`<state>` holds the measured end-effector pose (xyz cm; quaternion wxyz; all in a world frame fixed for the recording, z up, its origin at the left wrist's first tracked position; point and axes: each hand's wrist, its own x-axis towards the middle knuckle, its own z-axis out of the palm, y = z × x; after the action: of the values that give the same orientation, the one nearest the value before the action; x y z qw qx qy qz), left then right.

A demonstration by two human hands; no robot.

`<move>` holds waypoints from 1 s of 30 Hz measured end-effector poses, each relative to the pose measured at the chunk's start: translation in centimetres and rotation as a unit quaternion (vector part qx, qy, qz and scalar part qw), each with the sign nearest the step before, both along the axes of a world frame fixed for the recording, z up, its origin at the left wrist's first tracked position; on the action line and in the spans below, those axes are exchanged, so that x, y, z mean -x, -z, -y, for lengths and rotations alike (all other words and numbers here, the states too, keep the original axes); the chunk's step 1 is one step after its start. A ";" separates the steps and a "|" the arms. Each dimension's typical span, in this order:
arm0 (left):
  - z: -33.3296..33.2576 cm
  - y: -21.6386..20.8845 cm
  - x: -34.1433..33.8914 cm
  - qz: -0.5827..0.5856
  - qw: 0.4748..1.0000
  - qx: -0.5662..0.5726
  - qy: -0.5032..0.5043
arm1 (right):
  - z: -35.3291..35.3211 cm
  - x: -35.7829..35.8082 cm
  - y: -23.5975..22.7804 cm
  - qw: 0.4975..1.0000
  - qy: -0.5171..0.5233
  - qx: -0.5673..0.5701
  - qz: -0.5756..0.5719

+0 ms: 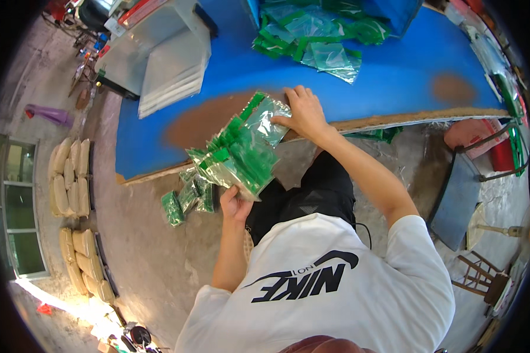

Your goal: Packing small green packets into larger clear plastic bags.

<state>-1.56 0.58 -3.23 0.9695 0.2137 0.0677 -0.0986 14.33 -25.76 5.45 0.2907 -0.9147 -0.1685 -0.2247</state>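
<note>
A thick fanned stack of green and clear plastic zip bags (235, 150) is in my left hand (237, 205), which grips its near lower corner. The stack sits in front of my lap, overlapping the table's front edge. At its far right end, a clearer bag (269, 120) with a green strip sticks out. My right hand (305, 112) is at that end, its thumb touching the clear bag and its fingers spread apart from the thumb over the table edge. Whether any fingertip is under the bag is hard to see.
The blue tabletop (388, 88) has brown worn patches. A blue bin (403, 17) spills green bags (330, 35) at the back. A clear plastic container (176, 65) stands at left. Bundled green packs (185, 197) lie on the floor; a metal-framed chair (453, 194) is at right.
</note>
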 end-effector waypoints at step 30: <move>2.6 -10.5 -15.1 0.285 0.788 -0.545 0.026 | -0.2 -0.2 -1.8 0.931 -0.194 -0.242 -0.190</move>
<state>13.51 -2.03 7.25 0.6645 0.7265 -0.1749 -0.0052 14.53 -25.59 7.22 0.5676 -0.7916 -0.2252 -0.0197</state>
